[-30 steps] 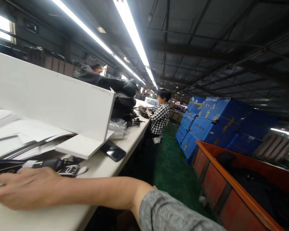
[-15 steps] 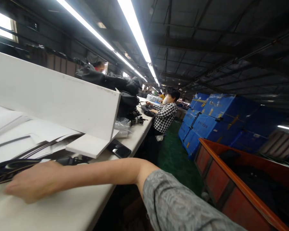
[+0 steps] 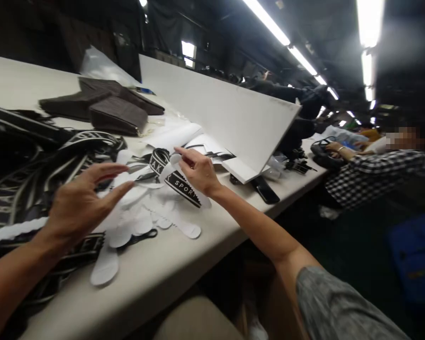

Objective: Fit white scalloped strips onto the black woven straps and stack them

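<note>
My left hand (image 3: 87, 200) is raised over the left side of the table, thumb and fingers apart, holding nothing. Just beyond its fingertips is a pile of white rounded paper strips (image 3: 138, 219). My right hand (image 3: 200, 174) has its fingers bent at a short black strap (image 3: 184, 189) with white lettering, which curls into a loop; a white strip lies along it. The fingertips partly cover where they meet the strap. A large heap of similar black-and-white lettered straps (image 3: 49, 174) lies beside and under my left forearm.
Dark brown folded pieces (image 3: 116, 113) lie at the back left. A white upright board (image 3: 216, 113) stands behind my right hand, with a phone (image 3: 265, 190) near its end. Along the table (image 3: 184, 264) to the right, a co-worker in a checked shirt (image 3: 371, 177) handles a black item.
The view has swung left and down onto the table. My left hand has come into view. My right hand, earlier reaching over dark straps at far left, now is at a short lettered strap.
</note>
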`<state>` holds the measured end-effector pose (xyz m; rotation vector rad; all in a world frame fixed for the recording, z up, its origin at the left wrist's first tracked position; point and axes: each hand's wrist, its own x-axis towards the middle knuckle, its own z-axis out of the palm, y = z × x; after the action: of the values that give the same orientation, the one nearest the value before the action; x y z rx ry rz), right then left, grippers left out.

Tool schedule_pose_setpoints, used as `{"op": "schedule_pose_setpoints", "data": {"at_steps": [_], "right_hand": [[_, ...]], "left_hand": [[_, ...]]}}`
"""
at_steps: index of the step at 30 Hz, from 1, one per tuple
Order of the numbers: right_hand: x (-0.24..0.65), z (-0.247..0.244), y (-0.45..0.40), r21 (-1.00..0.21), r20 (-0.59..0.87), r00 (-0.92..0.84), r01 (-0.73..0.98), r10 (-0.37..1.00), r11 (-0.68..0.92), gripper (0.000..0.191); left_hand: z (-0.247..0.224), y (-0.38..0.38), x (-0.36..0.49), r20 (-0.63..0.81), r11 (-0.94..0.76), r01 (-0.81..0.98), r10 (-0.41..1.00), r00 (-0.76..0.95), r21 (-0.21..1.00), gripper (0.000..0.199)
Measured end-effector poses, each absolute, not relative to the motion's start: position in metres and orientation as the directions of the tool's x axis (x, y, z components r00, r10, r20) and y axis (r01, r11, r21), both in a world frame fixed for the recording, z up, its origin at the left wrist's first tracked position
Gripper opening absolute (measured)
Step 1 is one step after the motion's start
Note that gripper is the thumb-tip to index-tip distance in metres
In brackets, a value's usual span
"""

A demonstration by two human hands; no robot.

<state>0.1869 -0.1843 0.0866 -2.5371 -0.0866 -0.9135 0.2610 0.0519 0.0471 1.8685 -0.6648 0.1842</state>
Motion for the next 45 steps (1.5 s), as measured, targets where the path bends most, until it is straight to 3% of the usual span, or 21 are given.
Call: {"op": "schedule_pose_setpoints", "data": {"at_steps": [4, 9, 11, 13, 15, 18, 20, 22, 26, 30, 32, 38, 42, 45], "right_hand": [[0.215, 0.065, -0.16, -0.685, 0.542, 0.792, 0.222, -0.281, -0.694, 0.03], [0.234, 0.072, -0.181, -0.919, 0.331, 0.744, 0.113, -0.581, -0.378, 0.026], [0.227, 0.087, -0.191, -0.976, 0.202, 0.79, 0.112, -0.579, -0.188, 0.024], [0.215, 0.1, -0.192, -0.996, 0.076, 0.885, 0.05, -0.46, -0.068, 0.019], [0.202, 0.102, -0.185, -0.989, -0.007, 0.947, -0.053, -0.321, -0.136, 0.014], [0.19, 0.09, -0.165, -0.909, -0.087, 0.974, -0.163, -0.207, -0.383, 0.033], [0.187, 0.08, -0.153, -0.84, -0.113, 0.984, -0.169, -0.139, -0.516, 0.044], [0.185, 0.077, -0.149, -0.795, -0.087, 0.991, -0.131, -0.101, -0.593, 0.04], [0.174, 0.101, -0.173, -0.71, 0.103, 0.968, -0.089, -0.228, -0.699, 0.035], [0.161, 0.131, -0.213, -0.425, 0.37, 0.823, -0.262, -0.43, -0.867, 0.035], [0.156, 0.131, -0.215, -0.341, 0.5, 0.749, -0.291, -0.435, -0.894, 0.039], [0.181, 0.086, -0.146, -0.475, 0.635, 0.753, 0.204, -0.172, -0.856, 0.035], [0.212, 0.054, -0.109, -0.454, 0.636, 0.755, 0.197, -0.161, -0.869, 0.032], [0.218, 0.038, -0.102, -0.537, 0.594, 0.781, 0.206, -0.193, -0.818, 0.034]], "left_hand": [[0.038, 0.049, 0.252, 0.465, -0.166, -0.567, -0.414, 0.783, 0.807, 0.053], [0.032, 0.045, 0.244, 0.217, -0.307, -0.358, -0.409, 0.886, 0.882, 0.066], [0.029, 0.046, 0.247, 0.082, -0.288, -0.21, -0.399, 0.913, 0.934, 0.076], [0.026, 0.044, 0.251, -0.024, -0.212, -0.07, -0.409, 0.912, 0.975, 0.082], [0.025, 0.04, 0.253, -0.079, -0.132, 0.024, -0.429, 0.9, 0.991, 0.084], [0.026, 0.037, 0.252, -0.1, -0.082, 0.07, -0.459, 0.883, 0.994, 0.085], [0.028, 0.036, 0.249, -0.089, -0.063, 0.067, -0.476, 0.875, 0.996, 0.085], [0.029, 0.037, 0.247, -0.082, -0.04, 0.071, -0.487, 0.869, 0.997, 0.082], [0.023, 0.041, 0.247, 0.013, 0.02, -0.005, -0.444, 0.896, 1.0, 0.067], [0.014, 0.042, 0.252, 0.072, 0.022, -0.068, -0.363, 0.929, 0.997, 0.054], [0.014, 0.042, 0.252, 0.075, 0.012, -0.076, -0.357, 0.931, 0.997, 0.051], [0.03, 0.043, 0.243, 0.128, 0.103, -0.089, -0.488, 0.863, 0.991, 0.063], [0.028, 0.041, 0.243, 0.232, 0.195, -0.146, -0.555, 0.799, 0.97, 0.077], [0.022, 0.039, 0.245, 0.25, 0.213, -0.155, -0.553, 0.795, 0.965, 0.091]]}}
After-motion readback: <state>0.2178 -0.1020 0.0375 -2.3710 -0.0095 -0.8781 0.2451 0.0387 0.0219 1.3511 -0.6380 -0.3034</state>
